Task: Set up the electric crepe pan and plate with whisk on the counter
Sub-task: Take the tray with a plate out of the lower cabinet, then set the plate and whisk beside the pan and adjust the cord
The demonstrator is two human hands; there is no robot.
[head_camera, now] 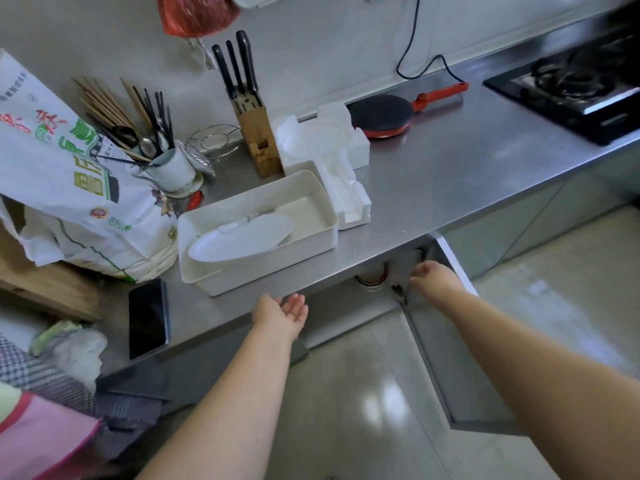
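The red electric crepe pan (pixel 382 114) with a dark dome and red handle lies on the steel counter (pixel 450 174) near the back wall, its black cord running up the wall. A white plate (pixel 239 239) leans inside a white rectangular tub (pixel 311 242), and a wire whisk (pixel 258 214) lies behind it. My left hand (pixel 282 315) hovers palm-up and open just below the counter's front edge. My right hand (pixel 433 277) reaches under the counter by the open cabinet door (pixel 450 341), fingers loosely spread, holding nothing.
White foam packing (pixel 332 147) sits between tub and pan. A knife block (pixel 256 133), a utensil cup (pixel 173 168), a large flour bag (pixel 69 174) and a phone (pixel 148 317) crowd the left. A gas hob (pixel 571 88) is at the right. Bowls (pixel 372 277) show inside the cabinet.
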